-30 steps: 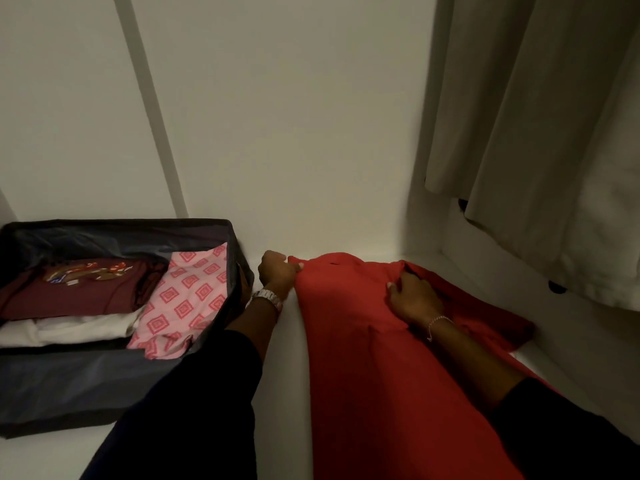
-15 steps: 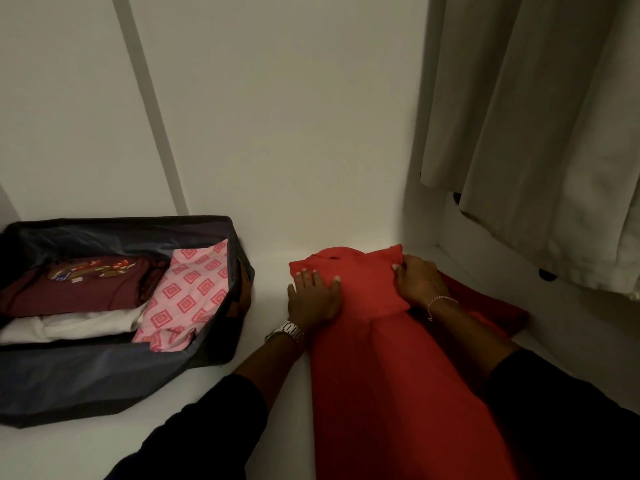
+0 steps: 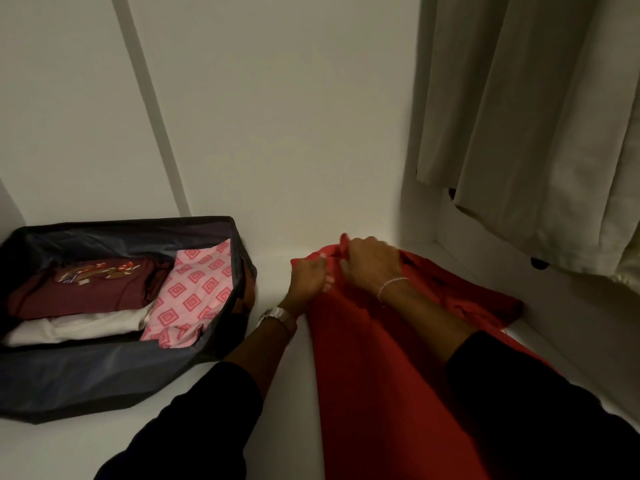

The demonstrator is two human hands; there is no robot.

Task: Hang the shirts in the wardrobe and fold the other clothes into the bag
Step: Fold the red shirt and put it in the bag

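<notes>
Currently our left hand (image 3: pixel 309 277) and right hand (image 3: pixel 372 261) both pinch the far edge of the red garment (image 3: pixel 377 368) lying on the white shelf (image 3: pixel 273 379); judged soft, light, floppy; grip corners; bag (image 3: pixel 104 372) sits left.

dim white wall (image 3: pixel 277 116), white surface (image 3: pixel 52 452) below, pale curtain (image 3: pixel 540 133) at right
</notes>
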